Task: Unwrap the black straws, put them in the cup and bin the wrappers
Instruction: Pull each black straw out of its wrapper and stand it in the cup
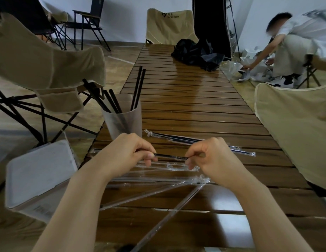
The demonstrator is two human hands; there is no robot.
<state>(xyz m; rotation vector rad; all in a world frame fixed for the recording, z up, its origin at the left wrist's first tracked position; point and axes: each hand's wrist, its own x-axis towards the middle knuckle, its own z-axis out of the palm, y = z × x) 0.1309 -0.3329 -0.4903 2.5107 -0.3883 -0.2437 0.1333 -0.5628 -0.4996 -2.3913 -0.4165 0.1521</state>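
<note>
I saw both hands, left hand (130, 151) and right hand (211, 154), pinching one black straw (170, 156) just before the cup (123, 116) at the slatted table's (195, 110) left edge.

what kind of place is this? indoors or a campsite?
Probably an indoor room staged as a camping setup: a slatted wooden roll-up table, beige folding camp chairs, plain white walls and wood-look flooring.

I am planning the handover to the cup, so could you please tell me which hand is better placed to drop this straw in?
Probably the left hand: it pinches the black straw and sits just before the cup, while the right hand is farther away.
</note>
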